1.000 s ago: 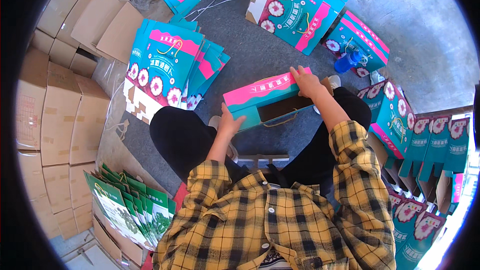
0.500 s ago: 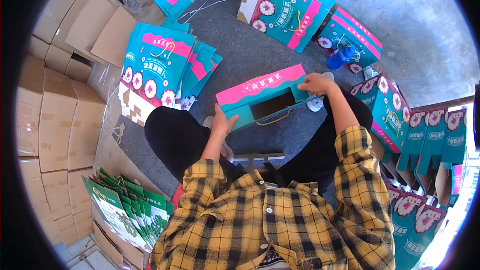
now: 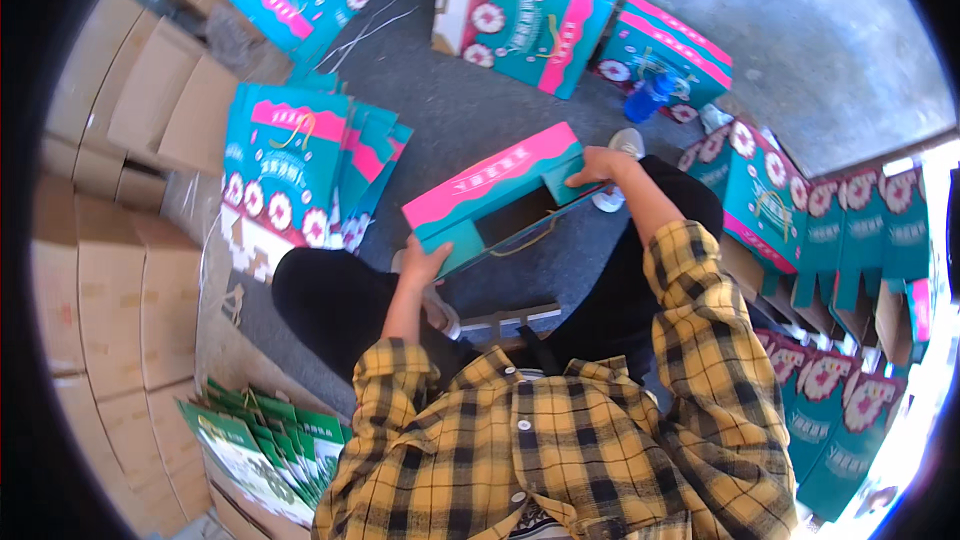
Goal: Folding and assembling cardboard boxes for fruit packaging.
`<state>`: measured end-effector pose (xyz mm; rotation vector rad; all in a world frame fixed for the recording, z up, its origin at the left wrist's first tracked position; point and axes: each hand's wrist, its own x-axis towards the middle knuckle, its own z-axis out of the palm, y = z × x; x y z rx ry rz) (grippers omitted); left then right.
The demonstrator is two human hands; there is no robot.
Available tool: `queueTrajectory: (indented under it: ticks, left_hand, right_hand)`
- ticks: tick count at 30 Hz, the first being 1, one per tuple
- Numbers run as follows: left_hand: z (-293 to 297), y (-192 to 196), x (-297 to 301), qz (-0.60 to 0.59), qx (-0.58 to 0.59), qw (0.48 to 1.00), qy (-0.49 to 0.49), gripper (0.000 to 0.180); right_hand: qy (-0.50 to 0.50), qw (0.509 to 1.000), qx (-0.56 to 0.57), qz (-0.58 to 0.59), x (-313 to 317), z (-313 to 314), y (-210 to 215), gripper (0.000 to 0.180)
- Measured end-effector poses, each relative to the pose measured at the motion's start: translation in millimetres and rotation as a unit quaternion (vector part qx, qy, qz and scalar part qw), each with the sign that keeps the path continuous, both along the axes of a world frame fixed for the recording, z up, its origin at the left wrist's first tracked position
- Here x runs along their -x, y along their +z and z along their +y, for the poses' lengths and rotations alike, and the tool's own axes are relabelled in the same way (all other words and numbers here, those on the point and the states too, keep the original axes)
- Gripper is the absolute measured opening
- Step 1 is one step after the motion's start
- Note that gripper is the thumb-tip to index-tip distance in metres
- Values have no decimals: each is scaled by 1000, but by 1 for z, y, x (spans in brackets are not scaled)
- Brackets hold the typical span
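– Our right hand (image 3: 604, 165) has shifted from the box's (image 3: 490, 205) far corner to its right end, where a teal flap (image 3: 560, 180) now lies folded inward.
– Are both grips engaged?
– Yes: our left hand (image 3: 428, 262) clasps its left end, thumb on top; our right grip pinches its right end. It sits between our hands, with a carton stack (image 3: 280, 170) to its left.
– How should we work?
– We'd keep its ends square, pressing evenly, the cord handle (image 3: 525, 242) clear.
– Any writing?
– White lettering (image 3: 492, 171) along its top, too blurred for us.
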<state>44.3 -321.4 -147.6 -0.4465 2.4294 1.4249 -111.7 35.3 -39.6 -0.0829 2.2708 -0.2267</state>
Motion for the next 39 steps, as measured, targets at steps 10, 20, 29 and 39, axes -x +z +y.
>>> queueTrajectory:
  ticks: [10,20,29,39]
  left_hand:
    - [52,119,36,257,3,966,16,76]
    - [278,257,74,501,-49,848,-168,81]
    - [429,179,54,388,-25,866,-315,83]
    - [484,150,51,194,8,896,-399,89]
  right_hand:
    - [-75,909,120,393,-18,52,90,67]
    - [-330,694,200,608,-169,270,146,58]
    - [-481,652,38,584,-305,371,52,71]
    - [-539,632,-28,557,-305,444,-27,83]
